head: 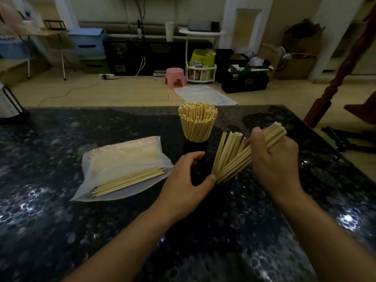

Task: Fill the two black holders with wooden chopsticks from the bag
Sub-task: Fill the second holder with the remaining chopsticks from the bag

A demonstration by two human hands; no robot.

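Two black holders stand on the dark speckled counter. The far holder [195, 147] is packed with upright wooden chopsticks [197, 121]. The near holder [200, 174] is gripped by my left hand [186, 180], thumb and fingers curled round its rim. Several chopsticks [225, 153] stand in it, fanned out. My right hand [274, 159] grips a bundle of chopsticks [272, 135] whose lower ends sit in the near holder's mouth. The white plastic bag [122, 159] lies flat to the left, with several chopsticks [130, 181] sticking out of its open end.
The counter [81, 231] reaches a far edge just beyond the full holder. A ribbed metal object [8, 104] stands at the far left corner. A dark wooden post [343, 68] rises at the right. Floor clutter lies beyond.
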